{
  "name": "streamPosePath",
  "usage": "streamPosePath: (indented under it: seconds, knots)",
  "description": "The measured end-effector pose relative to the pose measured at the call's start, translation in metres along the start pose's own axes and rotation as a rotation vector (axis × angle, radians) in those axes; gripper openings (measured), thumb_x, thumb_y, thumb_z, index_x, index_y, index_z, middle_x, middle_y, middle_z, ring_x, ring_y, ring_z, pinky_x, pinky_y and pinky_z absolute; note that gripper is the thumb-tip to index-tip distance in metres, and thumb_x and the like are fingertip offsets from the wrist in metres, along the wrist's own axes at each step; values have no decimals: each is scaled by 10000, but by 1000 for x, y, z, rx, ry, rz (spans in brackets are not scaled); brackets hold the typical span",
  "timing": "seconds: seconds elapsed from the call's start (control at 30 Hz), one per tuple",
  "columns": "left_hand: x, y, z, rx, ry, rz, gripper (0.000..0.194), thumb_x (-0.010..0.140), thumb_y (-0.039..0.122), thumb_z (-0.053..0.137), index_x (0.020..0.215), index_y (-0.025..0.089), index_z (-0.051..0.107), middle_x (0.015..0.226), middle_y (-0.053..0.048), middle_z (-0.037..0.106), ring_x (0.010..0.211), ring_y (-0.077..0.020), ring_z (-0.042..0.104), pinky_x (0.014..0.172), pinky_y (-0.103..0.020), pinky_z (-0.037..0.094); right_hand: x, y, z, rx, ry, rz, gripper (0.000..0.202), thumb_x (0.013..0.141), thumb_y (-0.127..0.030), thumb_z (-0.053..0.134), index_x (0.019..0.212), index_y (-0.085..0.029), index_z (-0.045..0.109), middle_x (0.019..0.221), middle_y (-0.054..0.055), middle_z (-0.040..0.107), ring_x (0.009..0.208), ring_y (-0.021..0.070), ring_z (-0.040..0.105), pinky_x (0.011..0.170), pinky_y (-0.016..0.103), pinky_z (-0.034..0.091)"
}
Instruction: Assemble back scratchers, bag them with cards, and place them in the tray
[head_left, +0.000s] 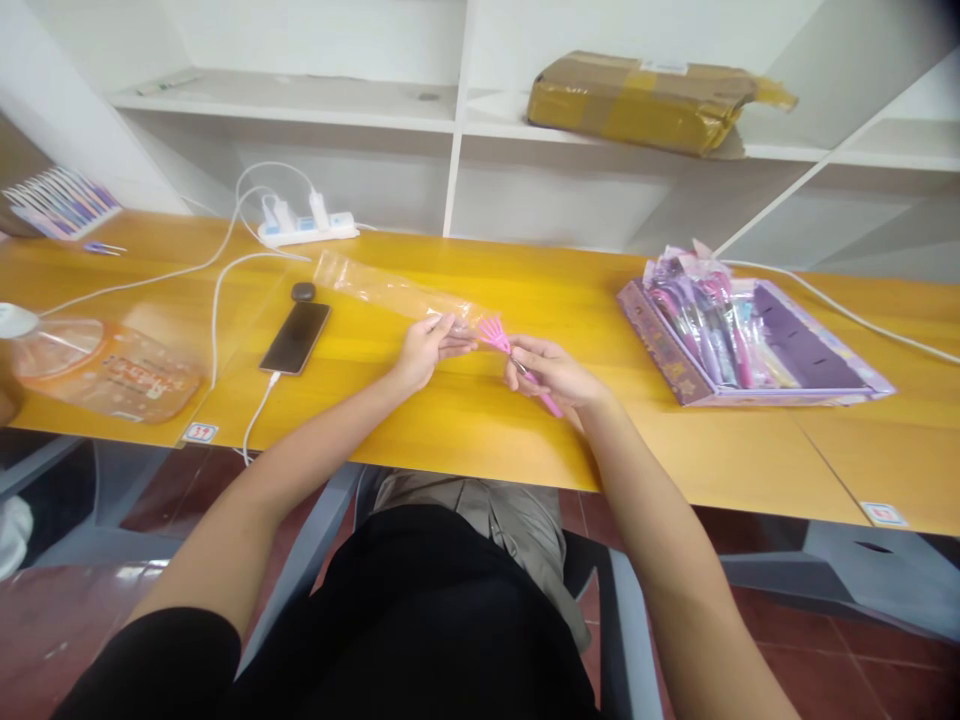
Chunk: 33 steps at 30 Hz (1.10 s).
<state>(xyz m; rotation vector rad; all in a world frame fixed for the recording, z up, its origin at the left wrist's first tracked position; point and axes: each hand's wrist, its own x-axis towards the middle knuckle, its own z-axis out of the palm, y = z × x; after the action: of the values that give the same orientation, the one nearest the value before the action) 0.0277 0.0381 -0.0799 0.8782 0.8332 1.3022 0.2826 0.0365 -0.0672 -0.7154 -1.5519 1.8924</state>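
In the middle of the desk, my right hand (551,370) is closed around a pink back scratcher (494,335). Its claw-like head points up and left, toward the bag, and its pink handle sticks out below my fingers. My left hand (427,352) pinches the near end of a long clear plastic bag (390,288), which stretches away to the upper left. The scratcher's prongs are right beside that end; whether they touch the plastic I cannot tell. Off to the right stands a purple box (825,380) with several wrapped pink and purple items (709,320) in its left half.
A phone (296,338) on a white cable and a small black object (303,291) lie left. Behind them is a power strip (309,230). A large orange-labelled bottle (112,365) lies far left, near a pen rack (64,205). A taped carton (637,105) sits on the shelf.
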Motion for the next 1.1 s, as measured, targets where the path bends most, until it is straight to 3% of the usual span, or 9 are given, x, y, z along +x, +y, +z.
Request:
streamPosePath:
  seconds: [0.33, 0.5, 0.67, 0.8, 0.93, 1.1]
  knots:
    - [3, -8, -1, 66, 6, 64, 439, 864, 500, 956, 1038, 124, 810, 1053, -118, 873, 858, -194, 846, 874, -314, 705, -2, -3, -1, 8, 62, -29, 538, 980, -586, 823, 1290, -193, 625, 705, -17, 757, 383, 61, 292, 432, 249, 279]
    - [2, -6, -2, 128, 18, 80, 389, 879, 475, 943, 1031, 134, 832, 1050, -117, 877, 910, -214, 841, 918, -353, 702, -9, -12, -5, 5, 122, -100, 543, 976, -583, 820, 1305, -191, 638, 684, -22, 731, 389, 73, 286, 405, 255, 186]
    - [-1, -5, 1, 68, 6, 110, 419, 819, 486, 986, 1004, 140, 841, 1047, -99, 873, 907, -202, 830, 921, -354, 700, -2, -1, -5, -42, 61, -20, 590, 988, -599, 812, 1355, -190, 597, 734, -1, 775, 386, 71, 326, 417, 248, 262]
    - [-4, -2, 2, 20, -18, 70, 468, 795, 510, 1002, 1017, 129, 845, 1027, -109, 868, 926, -200, 822, 924, -351, 693, 2, 6, -4, -95, 19, 26, 551, 1013, -599, 791, 1318, -190, 582, 770, 23, 788, 403, 68, 336, 401, 238, 167]
    - [-7, 1, 4, -37, -25, 18, 463, 759, 476, 1033, 985, 122, 839, 1004, -101, 864, 879, -171, 813, 883, -305, 687, 2, 5, -2, -89, 18, 9, 543, 1012, -598, 793, 1304, -191, 583, 766, 23, 784, 406, 70, 332, 393, 244, 156]
    - [-8, 5, 7, -61, 21, -34, 323, 859, 374, 979, 1005, 126, 832, 1020, -90, 868, 859, -148, 817, 890, -281, 678, 1, 6, -4, -74, 43, 6, 558, 1010, -589, 805, 1334, -187, 595, 769, 24, 788, 409, 66, 339, 404, 241, 200]
